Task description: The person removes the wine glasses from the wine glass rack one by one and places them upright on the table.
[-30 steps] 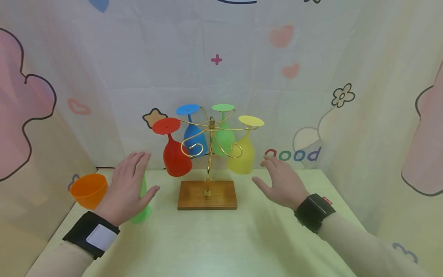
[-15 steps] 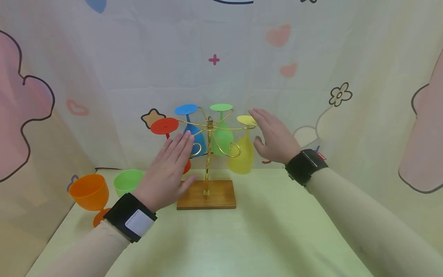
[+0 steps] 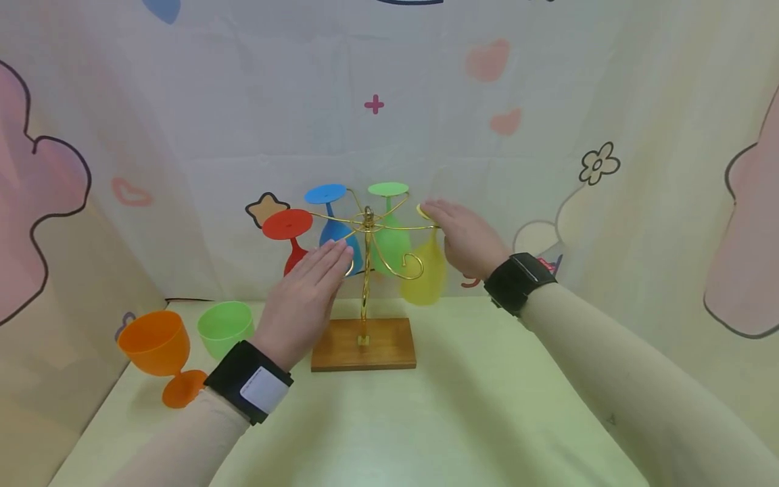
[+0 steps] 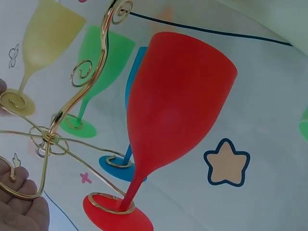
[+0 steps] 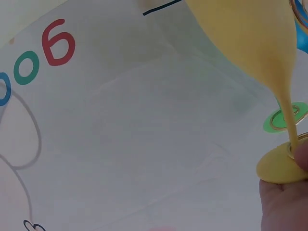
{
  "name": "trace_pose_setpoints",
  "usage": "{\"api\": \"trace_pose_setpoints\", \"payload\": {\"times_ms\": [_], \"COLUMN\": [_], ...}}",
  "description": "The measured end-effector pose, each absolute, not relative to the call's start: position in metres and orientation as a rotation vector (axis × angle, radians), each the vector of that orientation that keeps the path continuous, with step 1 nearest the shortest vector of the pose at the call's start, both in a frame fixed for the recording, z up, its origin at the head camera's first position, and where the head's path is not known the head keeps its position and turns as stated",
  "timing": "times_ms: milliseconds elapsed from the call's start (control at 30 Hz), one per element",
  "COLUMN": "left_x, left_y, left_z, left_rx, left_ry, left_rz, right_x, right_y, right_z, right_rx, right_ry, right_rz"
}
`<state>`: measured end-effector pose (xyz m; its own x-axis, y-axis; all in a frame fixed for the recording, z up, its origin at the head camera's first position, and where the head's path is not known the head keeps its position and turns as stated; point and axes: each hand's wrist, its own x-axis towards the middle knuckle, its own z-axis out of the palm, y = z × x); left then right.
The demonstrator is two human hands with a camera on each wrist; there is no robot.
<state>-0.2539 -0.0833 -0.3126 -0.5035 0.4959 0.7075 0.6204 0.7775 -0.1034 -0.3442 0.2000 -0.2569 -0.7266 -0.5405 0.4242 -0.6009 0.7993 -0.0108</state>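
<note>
In the head view, a gold glass rack (image 3: pixel 366 284) stands on a wooden base, with colored goblets hung upside down by their feet. My right hand (image 3: pixel 475 240) pinches the foot of the yellow goblet (image 3: pixel 422 274). In the right wrist view its thumb lies on the stem side of the yellow foot (image 5: pixel 279 168), fingers on the other side. My left hand (image 3: pixel 298 304) holds the rack's front-left hook (image 4: pixel 43 178), its fingers against the wire; the thumb is hidden. Beside it hangs the red goblet (image 4: pixel 178 96), partly covered by that hand in the head view.
A blue goblet (image 3: pixel 328 230) and a green goblet (image 3: pixel 389 237) hang at the rack's back. On the table's left stand an upright orange goblet (image 3: pixel 155 345) and another green goblet (image 3: pixel 225 328). A printed curtain (image 3: pixel 274 88) closes off the back.
Both hands have come from the sides to the rack. The right went up and left onto the yellow foot, and the left went right to the front-left hook, its thumb now out of sight.
</note>
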Motion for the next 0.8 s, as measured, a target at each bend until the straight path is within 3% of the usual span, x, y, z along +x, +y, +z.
{"api": "trace_pose_setpoints", "payload": {"times_ms": [367, 800], "left_x": [-0.252, -0.251], "left_y": [-0.082, -0.08], "left_z": [-0.314, -0.313], "left_rx": [-0.775, -0.778], "left_ry": [-2.237, -2.235], "left_rz": [-0.232, -0.262], "right_x": [-0.332, -0.311], "right_y": [0.202, 0.194], "right_z": [-0.253, -0.233], "right_rx": [0.77, 0.878], "right_ry": [-2.68, -2.698], "right_rz": [0.232, 0.217]}}
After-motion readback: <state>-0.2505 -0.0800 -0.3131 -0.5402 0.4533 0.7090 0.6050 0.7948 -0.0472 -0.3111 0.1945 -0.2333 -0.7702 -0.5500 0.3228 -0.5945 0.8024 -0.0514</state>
